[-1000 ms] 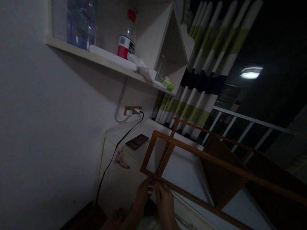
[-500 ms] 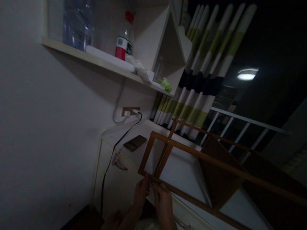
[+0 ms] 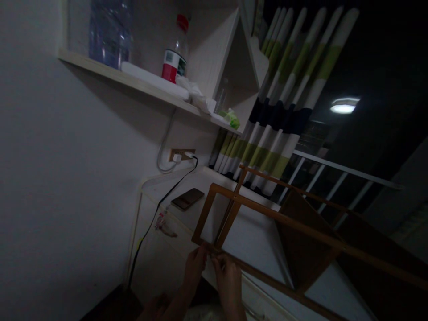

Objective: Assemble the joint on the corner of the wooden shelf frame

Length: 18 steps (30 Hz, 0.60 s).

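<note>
The room is dim and the view is tilted. A brown wooden frame (image 3: 267,214) of thin bars lies across a white desk (image 3: 254,240). My left hand (image 3: 194,267) and my right hand (image 3: 229,278) meet at the frame's lower bar near its left corner. Both have their fingers pinched together on that bar. What the fingertips hold there is too dark and small to make out. A dark brown panel (image 3: 307,240) belongs to the same frame further right.
A dark phone (image 3: 187,198) lies on the desk, and a black cable (image 3: 163,200) runs from a wall socket (image 3: 182,155). A wall shelf (image 3: 133,82) carries a big water jug (image 3: 109,29) and a red-capped bottle (image 3: 174,53). A striped curtain (image 3: 284,102) hangs behind.
The view has shifted slightly. Both hands stay at the frame's lower bar, with the fingers moved a little closer to the corner.
</note>
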Tool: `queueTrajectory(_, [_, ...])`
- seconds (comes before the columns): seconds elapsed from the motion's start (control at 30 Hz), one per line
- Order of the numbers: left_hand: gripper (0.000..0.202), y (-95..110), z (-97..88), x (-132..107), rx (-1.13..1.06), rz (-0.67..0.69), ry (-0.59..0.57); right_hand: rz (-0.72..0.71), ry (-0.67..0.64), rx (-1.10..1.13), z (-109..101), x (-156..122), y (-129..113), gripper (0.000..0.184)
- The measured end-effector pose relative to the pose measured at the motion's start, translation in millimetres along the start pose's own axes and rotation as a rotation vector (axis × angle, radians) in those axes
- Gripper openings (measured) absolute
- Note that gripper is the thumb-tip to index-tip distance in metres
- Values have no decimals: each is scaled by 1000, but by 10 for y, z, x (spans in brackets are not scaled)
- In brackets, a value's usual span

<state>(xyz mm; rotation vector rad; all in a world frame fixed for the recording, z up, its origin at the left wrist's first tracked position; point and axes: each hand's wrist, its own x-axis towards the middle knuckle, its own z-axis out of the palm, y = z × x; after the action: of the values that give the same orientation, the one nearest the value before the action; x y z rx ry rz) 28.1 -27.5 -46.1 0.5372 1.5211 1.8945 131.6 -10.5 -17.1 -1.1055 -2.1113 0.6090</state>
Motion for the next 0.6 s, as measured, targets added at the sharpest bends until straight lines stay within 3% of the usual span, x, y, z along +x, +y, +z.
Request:
queueTrajectory(0.13, [60, -30, -27, 23, 54, 31, -25, -3, 16, -7, -44, 35, -46, 14])
queueTrajectory(0.6, [57, -48, -66, 55, 116, 26, -43, -52, -155, -260, -185, 164, -192, 15])
